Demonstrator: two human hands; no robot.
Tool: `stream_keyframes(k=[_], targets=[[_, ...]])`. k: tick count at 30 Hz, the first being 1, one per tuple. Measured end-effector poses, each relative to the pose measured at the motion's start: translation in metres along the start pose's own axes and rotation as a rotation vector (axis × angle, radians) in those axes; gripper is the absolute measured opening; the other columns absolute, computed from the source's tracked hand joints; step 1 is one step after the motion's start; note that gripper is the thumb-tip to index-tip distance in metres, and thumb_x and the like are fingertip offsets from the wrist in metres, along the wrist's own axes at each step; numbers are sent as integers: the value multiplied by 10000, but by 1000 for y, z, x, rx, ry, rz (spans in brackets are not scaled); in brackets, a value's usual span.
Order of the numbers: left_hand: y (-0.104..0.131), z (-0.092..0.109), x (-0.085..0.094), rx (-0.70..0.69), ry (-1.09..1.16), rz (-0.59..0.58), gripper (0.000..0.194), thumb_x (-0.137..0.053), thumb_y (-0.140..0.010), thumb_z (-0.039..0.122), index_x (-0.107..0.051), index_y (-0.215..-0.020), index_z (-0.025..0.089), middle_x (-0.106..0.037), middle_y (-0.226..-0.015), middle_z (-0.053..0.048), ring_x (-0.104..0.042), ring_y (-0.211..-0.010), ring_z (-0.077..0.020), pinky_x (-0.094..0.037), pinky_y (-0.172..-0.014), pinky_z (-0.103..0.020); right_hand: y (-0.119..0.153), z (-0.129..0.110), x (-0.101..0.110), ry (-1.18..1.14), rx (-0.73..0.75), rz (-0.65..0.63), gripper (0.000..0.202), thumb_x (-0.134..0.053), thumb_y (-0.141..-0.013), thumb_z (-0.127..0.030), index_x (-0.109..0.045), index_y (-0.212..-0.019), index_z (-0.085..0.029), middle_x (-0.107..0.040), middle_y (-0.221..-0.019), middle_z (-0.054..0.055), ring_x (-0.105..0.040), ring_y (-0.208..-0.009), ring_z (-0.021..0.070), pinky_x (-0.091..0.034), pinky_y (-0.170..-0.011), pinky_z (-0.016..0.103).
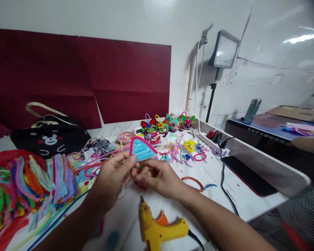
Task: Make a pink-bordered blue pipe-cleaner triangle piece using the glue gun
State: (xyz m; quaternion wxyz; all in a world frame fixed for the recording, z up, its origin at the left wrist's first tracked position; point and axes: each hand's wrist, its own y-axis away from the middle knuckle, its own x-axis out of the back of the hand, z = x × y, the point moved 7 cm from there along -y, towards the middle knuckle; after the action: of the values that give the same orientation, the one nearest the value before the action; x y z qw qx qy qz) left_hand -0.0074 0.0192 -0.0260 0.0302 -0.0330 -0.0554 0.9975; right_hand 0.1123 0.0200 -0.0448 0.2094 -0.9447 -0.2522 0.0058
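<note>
Between the thumb and fingers of my left hand (117, 174) is a blue ear-shaped piece (142, 149) edged in pink, made of fuzzy stems. My right hand (159, 177) meets it just below that piece, its thumb and fingers pinched together; what they grip is too small and hidden to name. Something red and green shows partly beneath the fingers. A yellow glue gun (159, 226) with an orange trigger lies on the white table just in front of my hands, its nozzle pointing toward them.
Bundles of colourful stems (18, 188) and a black bag (51, 136) are at the left. Several finished cat-face ornaments (174, 123) stand at the back. To the right are a power strip (213, 143), a dark phone (248, 176) and a person's arm (305, 146).
</note>
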Motion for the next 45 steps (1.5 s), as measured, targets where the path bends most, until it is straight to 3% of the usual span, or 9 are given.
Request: stream_keyframes(k=[7,12,15,19,22,25,30,37,45], targets=[[-3,8,12,-57,-38,111,299,-716,-748,427,-573,-703,170,-530,-496,55,-372,-386,-26,-265,-367,-120,-3,-6,17,181,4,37,229,-613,-858,-336,-670,-773,-131,-505,-571,-38,-382,-507,68,-293,-484,195],[-11,7,26,-113,-6,247,288,-776,-682,373,-577,-736,172,-602,-611,38,-500,-483,-44,-389,-459,-125,-6,-15,68,318,91,368,248,-584,-872,-355,-667,-771,-144,-571,-596,-12,-481,-518,100,-374,-505,211],[-13,8,28,-140,-17,271,290,-783,-665,358,-573,-740,172,-603,-617,40,-513,-497,-49,-406,-482,-135,-1,-27,95,741,134,574,205,-545,-906,-280,-702,-869,-153,-667,-707,42,-600,-633,156,-435,-614,255],[-13,12,25,-169,-119,256,224,-724,-736,334,-574,-717,168,-522,-540,61,-435,-454,-32,-309,-419,-120,-4,-25,98,1284,-6,462,340,-554,-889,-168,-628,-1221,-172,-662,-1156,140,-658,-900,254,-454,-706,315],[-13,13,23,-167,-148,231,206,-698,-768,331,-579,-719,170,-501,-527,65,-402,-436,-27,-263,-392,-124,-3,-25,100,1347,-84,489,319,-508,-942,-284,-631,-1215,-173,-675,-1106,149,-667,-873,273,-464,-695,338],[-13,8,20,-113,-131,181,251,-716,-752,370,-574,-713,167,-493,-514,69,-364,-405,-21,-238,-372,-133,-1,-28,104,1240,-51,569,272,-454,-961,-257,-709,-976,-164,-698,-862,116,-661,-851,267,-478,-753,361],[-10,-19,-1,183,98,-66,443,-774,-656,519,-512,-681,163,-530,-546,49,-362,-395,-17,-183,-362,-139,-1,-39,90,831,332,508,292,-611,-845,-164,-663,-1132,-177,-621,-1194,132,-587,-1068,243,-469,-896,367],[10,-39,-33,391,286,-286,365,-779,-695,433,-541,-744,160,-554,-606,38,-419,-427,-24,-213,-401,-146,-12,-12,36,-143,43,7,230,-629,-869,-380,-697,-999,-202,-691,-887,13,-622,-822,139,-474,-757,258],[16,-44,-41,419,290,-411,281,-661,-807,441,-606,-792,166,-596,-644,3,-485,-430,-52,-234,-368,-148,-10,-4,19,-410,-57,-113,288,-721,-788,-437,-621,-801,-168,-629,-614,-31,-587,-516,100,-460,-564,232]])
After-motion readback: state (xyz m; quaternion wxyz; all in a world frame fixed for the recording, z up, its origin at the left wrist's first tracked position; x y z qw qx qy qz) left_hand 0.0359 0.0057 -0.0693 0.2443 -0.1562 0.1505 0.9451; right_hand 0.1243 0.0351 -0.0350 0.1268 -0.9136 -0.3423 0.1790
